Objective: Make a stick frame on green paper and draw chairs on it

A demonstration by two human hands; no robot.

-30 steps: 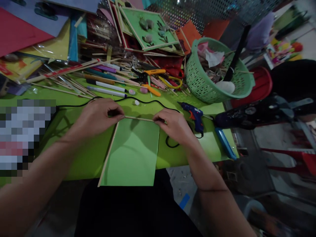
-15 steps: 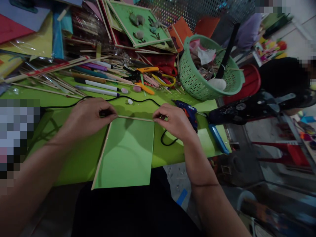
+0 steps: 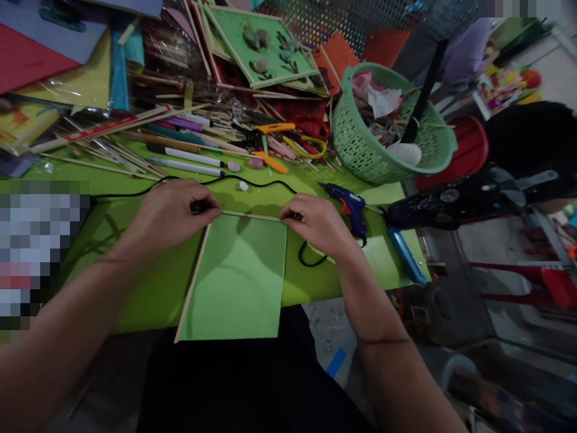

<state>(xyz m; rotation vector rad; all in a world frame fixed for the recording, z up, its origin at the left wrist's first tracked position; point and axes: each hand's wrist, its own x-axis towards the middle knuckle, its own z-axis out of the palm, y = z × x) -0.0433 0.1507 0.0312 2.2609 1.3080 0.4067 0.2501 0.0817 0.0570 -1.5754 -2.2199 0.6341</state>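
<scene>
A thin wooden stick point(image 3: 250, 215) lies along the far edge of a green card point(image 3: 238, 276). My left hand point(image 3: 178, 207) pinches the stick's left end at the card's corner. At the other end, my right hand point(image 3: 315, 222) has its thumb and fingers closed on the same stick. A second wooden stick point(image 3: 193, 285) runs down the card's left edge. The card's near part reaches over the table edge above my lap. Just right of my right hand lies a blue glue gun point(image 3: 349, 204).
Pens point(image 3: 193, 157), loose sticks and yellow-handled cutters point(image 3: 274, 127) crowd the table's back. A green basket point(image 3: 383, 153) full of scraps stands at the back right. Framed green pictures point(image 3: 265, 51) lean behind. A black cable point(image 3: 252, 179) crosses beyond my hands. Another person point(image 3: 527, 138) is at the right.
Both hands keep their hold on the stick along the card's far edge. The whole view has shifted slightly, and my right hand sits marginally closer to my left.
</scene>
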